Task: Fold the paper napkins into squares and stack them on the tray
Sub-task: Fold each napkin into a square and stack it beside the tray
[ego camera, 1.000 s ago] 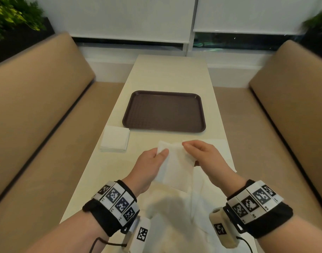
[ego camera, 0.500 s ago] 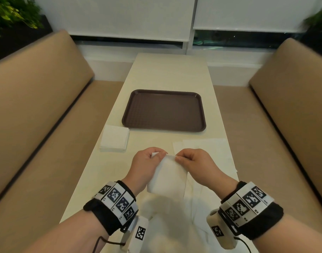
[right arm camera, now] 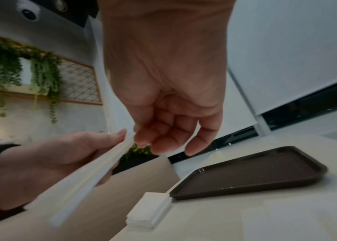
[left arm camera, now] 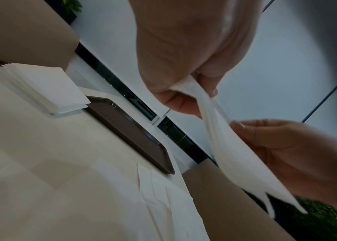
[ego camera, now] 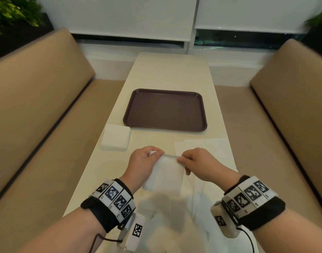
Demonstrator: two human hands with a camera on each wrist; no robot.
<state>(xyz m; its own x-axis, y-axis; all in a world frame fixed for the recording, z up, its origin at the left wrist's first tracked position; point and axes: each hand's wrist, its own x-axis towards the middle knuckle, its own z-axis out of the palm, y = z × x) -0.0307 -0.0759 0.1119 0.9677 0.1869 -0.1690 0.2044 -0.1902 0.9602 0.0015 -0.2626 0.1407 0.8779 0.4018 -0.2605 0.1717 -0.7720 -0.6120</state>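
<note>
I hold a folded napkin (ego camera: 164,172) above the desk (ego camera: 171,70), my left hand (ego camera: 143,165) and right hand (ego camera: 198,163) each pinching a top corner with curled fingers (left arm camera: 184,101). Beyond lie a folded stack (ego camera: 115,136) at left, flat unfolded napkins (ego camera: 207,148) at right, then the brown tray (ego camera: 165,110).

A long cream table (ego camera: 172,70) runs away from the viewer toward a window wall. Tan upholstered benches flank it, one bench (ego camera: 34,114) on the left and another bench (ego camera: 291,110) on the right, each with a padded backrest. White roller blinds (ego camera: 131,15) cover most of the window, leaving a dark strip of glass (ego camera: 244,36) below them. A white sill (ego camera: 112,53) runs under the window. Green plants (ego camera: 8,11) sit behind the left backrest, and hanging greenery on a wooden lattice frame (right arm camera: 40,78) shows in the right wrist view. The light is soft and dim.
</note>
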